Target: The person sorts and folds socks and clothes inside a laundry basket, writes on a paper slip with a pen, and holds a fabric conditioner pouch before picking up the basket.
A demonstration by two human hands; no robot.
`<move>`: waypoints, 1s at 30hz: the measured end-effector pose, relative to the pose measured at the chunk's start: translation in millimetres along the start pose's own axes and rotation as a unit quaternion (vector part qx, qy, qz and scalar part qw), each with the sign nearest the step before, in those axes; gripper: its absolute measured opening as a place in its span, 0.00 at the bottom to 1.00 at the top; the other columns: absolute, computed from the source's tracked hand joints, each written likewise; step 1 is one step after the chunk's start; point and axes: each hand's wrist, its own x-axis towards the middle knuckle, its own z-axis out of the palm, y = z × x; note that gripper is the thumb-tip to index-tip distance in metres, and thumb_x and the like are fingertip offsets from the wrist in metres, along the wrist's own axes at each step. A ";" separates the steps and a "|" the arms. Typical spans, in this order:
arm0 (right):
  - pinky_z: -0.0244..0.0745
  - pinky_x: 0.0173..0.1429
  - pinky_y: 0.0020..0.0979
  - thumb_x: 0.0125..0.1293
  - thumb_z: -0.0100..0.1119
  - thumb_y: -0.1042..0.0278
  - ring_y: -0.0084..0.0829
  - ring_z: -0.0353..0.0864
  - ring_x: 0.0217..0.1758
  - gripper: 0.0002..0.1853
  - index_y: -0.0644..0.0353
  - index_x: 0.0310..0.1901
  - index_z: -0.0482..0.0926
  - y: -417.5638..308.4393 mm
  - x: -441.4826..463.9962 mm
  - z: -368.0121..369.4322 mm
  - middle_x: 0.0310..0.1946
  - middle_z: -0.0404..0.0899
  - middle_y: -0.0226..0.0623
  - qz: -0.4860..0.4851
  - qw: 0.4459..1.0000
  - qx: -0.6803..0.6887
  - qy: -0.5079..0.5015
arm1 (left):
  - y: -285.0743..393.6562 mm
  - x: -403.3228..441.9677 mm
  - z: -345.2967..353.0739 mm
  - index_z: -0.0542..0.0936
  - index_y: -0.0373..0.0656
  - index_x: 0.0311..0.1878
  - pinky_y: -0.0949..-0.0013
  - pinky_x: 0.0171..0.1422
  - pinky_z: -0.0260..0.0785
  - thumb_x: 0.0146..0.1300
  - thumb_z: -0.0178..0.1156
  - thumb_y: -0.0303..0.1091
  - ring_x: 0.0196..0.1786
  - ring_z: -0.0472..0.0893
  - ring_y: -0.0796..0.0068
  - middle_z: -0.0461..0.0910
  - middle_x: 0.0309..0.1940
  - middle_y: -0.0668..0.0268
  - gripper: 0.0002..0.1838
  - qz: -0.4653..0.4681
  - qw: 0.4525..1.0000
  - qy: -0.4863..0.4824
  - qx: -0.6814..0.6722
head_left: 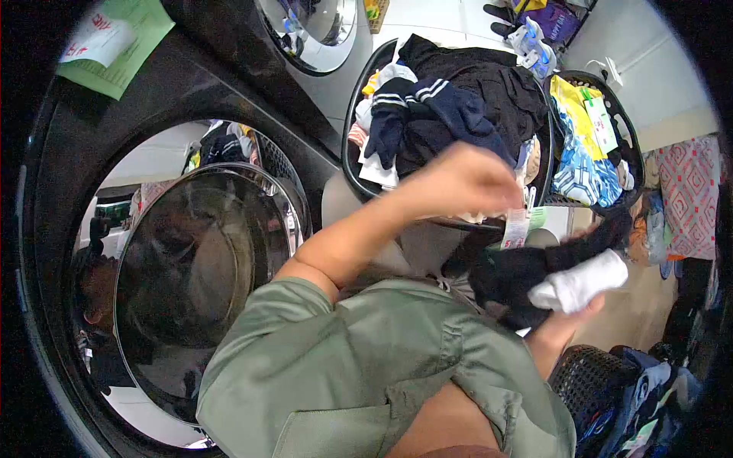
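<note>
My left hand is blurred by motion above the near rim of a full black laundry basket. Its fingers look curled, but the smear hides whether anything is in them. In that basket lie a navy garment with white stripes and black clothes. Just below the hand hangs a tag with red writing. Lower right, my right hand grips a white sock, its fingers partly hidden behind it. Dark cloth lies across my lap, beside the sock.
At left stands a dark front-loading washing machine with a round glass door; a green paper lies on it. A second basket with yellow and blue clothes stands at right. Another dark basket with clothes sits behind my right arm.
</note>
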 end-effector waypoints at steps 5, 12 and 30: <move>0.66 0.48 0.38 0.47 0.61 0.50 0.38 0.70 0.43 0.32 0.63 0.48 0.64 -12.0 -5.1 1.9 0.40 0.68 0.42 0.103 0.993 0.061 -0.006 | -73.8 -20.3 -88.7 0.73 0.40 0.47 0.58 0.49 0.66 0.43 0.64 0.45 0.41 0.77 0.53 0.78 0.37 0.53 0.28 -0.278 0.785 0.351 0.429; 0.66 0.51 0.39 0.38 0.67 0.49 0.38 0.65 0.49 0.44 0.61 0.56 0.58 -2.2 -24.6 17.6 0.47 0.63 0.43 0.051 0.998 -0.024 -0.017 | -72.3 -50.4 -105.0 0.77 0.39 0.35 0.65 0.42 0.67 0.46 0.64 0.36 0.36 0.76 0.66 0.77 0.31 0.61 0.15 -0.119 0.864 0.396 0.289; 0.63 0.59 0.33 0.44 0.59 0.38 0.34 0.69 0.52 0.45 0.65 0.58 0.60 40.9 -38.3 -46.3 0.51 0.69 0.40 -0.009 0.993 -0.001 -0.118 | -26.8 -42.4 -48.7 0.79 0.41 0.37 0.65 0.43 0.69 0.44 0.66 0.33 0.43 0.76 0.67 0.75 0.39 0.58 0.15 -0.079 0.961 0.258 0.067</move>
